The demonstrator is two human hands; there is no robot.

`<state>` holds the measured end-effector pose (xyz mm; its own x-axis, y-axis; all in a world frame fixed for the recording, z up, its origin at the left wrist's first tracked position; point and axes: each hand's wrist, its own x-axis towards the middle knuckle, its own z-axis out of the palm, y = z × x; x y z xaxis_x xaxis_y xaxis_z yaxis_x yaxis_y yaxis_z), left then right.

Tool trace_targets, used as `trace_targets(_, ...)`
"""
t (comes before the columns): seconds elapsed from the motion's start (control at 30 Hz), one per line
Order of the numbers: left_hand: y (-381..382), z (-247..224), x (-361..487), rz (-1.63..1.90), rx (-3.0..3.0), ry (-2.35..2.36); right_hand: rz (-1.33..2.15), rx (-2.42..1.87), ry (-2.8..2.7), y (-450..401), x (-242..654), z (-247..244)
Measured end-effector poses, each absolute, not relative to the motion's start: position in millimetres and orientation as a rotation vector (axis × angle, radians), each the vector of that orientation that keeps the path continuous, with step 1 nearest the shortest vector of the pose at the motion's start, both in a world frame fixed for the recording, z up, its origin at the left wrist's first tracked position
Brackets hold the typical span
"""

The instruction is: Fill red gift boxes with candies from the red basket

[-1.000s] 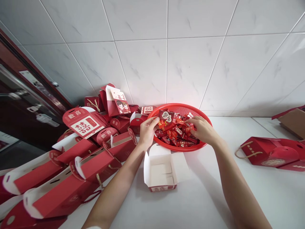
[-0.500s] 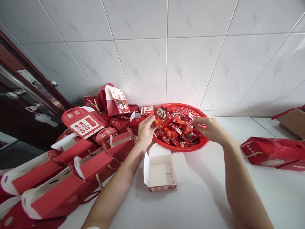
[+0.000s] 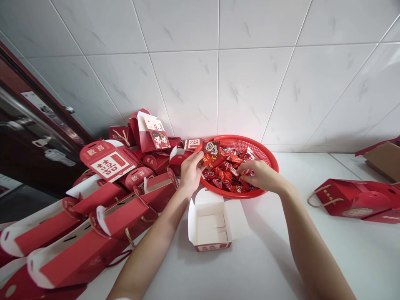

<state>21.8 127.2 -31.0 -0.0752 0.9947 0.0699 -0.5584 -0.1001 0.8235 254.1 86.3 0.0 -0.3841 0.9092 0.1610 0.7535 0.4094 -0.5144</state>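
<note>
My left hand (image 3: 191, 171) pinches several wrapped candies (image 3: 211, 148) at the left rim of a red plastic basket (image 3: 271, 160); a dark brown wrapper with pale characters is on top. Inside the basket lies a heap of red wrapped candies (image 3: 229, 166). Over its right side, my right hand (image 3: 261, 174) reaches down with the fingers curled together among the candies; what is between the fingertips is hidden. In front of the basket stands an open box (image 3: 211, 227), white inside, its flaps folded out and nothing in it.
Many red gift boxes (image 3: 109, 221) crowd the left side, some with rope handles. To the right, a closed red box (image 3: 356, 200) lies near a brown cardboard piece (image 3: 383, 160). A tiled wall (image 3: 243, 83) rises behind, with a door and keys (image 3: 56, 155) at far left.
My right hand has moved left across the candies, from the basket's right edge toward its middle. My left hand and the open box have stayed in place.
</note>
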Motion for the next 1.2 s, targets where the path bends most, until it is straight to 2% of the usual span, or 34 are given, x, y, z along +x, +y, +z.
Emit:
trace_targets(0.13,127.2,-31.5,21.3,1.54,0.786,0.742,0.675,-1.185,-2.321,80.0,230.0,-0.8)
trace_targets(0.37,128.1,-31.9,21.3,1.535,0.765,0.741,0.483,-1.415,-2.38,87.6,219.4,-12.9)
trace_targets(0.73,127.7,-32.3,21.9,1.536,0.753,0.734,0.673,-1.409,-2.275,97.3,244.5,-14.6)
trace_targets(0.93,127.0,-31.3,23.1,1.545,0.774,0.73,0.746,-1.15,-2.04,95.8,248.6,-10.7)
trace_targets(1.2,124.7,-31.5,26.8,1.561,0.865,0.776,1.083,-0.938,-1.577,89.0,246.4,-1.4)
